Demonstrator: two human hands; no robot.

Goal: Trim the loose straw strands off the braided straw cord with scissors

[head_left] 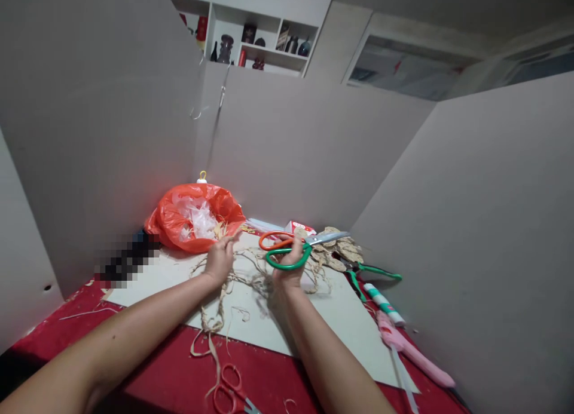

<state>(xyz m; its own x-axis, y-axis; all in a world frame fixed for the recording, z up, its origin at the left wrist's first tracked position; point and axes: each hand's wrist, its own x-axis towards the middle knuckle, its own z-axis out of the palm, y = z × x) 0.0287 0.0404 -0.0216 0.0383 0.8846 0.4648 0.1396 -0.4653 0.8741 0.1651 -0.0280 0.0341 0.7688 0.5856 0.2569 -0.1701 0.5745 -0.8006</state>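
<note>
My right hand (289,270) is closed on a pair of scissors (329,238) with one orange and one green handle loop; the blades point right. Beside the orange bag's near edge, my left hand (219,260) is closed in a pinch, with what looks like a thin straw strand at its fingertips. Braided straw cord (215,323) lies in loops on the pale board (255,336) between and below my hands. Its loose ends hang over the board's front edge. The orange plastic bag (168,223) holds crumpled clear plastic and straw scraps.
Small red-handled scissors (231,396) lie at the front on the red cloth (156,366). On the right are woven straw pieces (345,250), green-handled pliers (379,272), a green-and-white roll (383,304) and a pink glue gun (417,354). Grey panels (287,145) enclose the table.
</note>
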